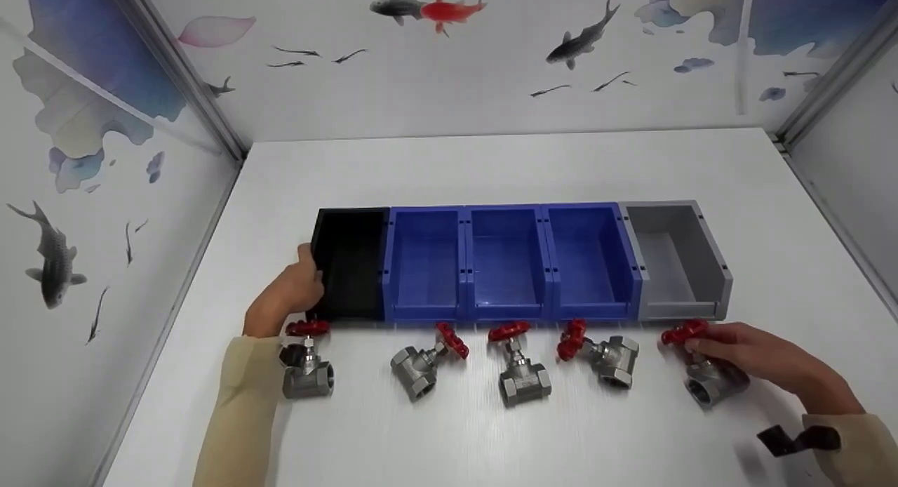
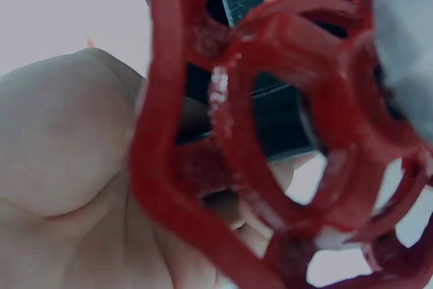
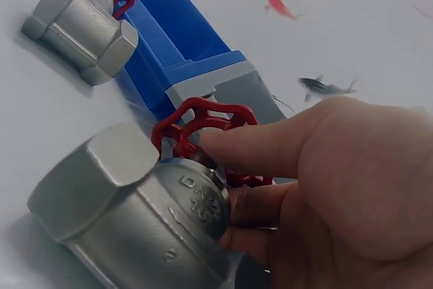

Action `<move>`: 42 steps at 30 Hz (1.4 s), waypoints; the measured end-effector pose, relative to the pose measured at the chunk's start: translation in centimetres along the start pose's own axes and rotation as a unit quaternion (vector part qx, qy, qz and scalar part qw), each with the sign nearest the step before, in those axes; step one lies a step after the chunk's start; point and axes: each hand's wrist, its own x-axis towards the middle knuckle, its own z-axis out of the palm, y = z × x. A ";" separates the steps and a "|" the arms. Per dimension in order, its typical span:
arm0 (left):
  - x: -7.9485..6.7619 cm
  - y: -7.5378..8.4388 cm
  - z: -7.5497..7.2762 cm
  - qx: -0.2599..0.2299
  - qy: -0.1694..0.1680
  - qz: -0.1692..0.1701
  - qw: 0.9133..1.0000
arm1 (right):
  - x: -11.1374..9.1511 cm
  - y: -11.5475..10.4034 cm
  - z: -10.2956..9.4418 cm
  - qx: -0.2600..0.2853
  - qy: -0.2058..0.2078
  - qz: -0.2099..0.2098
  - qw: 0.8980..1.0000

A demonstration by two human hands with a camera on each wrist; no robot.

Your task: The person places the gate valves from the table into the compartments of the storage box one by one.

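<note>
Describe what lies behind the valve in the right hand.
Behind the valve in the right hand stands the gray bin. In the right wrist view, the red handwheel and hand cover part of it, so that portion cannot be seen.

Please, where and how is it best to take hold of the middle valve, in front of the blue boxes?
The middle valve is probably best pinched at its narrow neck, with the hand coming from above. The neck is slimmer than the thick body, and the red wheel sits close to the middle blue box, leaving little room on that side.
</note>
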 end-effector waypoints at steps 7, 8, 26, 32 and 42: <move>-0.2 0.0 -0.2 -0.008 -0.015 -0.002 1.000 | -0.1 -0.1 0.3 -0.013 0.020 0.022 0.999; -0.2 0.1 -0.2 -0.006 -0.014 -0.002 1.000 | -0.1 -0.1 0.4 -0.014 0.022 0.026 0.999; -0.3 -0.3 0.1 -0.002 0.008 0.023 1.000 | -0.2 -0.5 0.8 -0.010 0.031 0.047 0.998; -0.3 -0.2 0.1 0.000 0.008 0.034 0.999 | -0.2 -0.5 0.7 -0.005 0.034 0.059 0.998; -0.2 -0.1 0.0 0.008 0.010 0.025 1.000 | 0.1 -0.4 0.5 0.011 0.018 0.058 0.998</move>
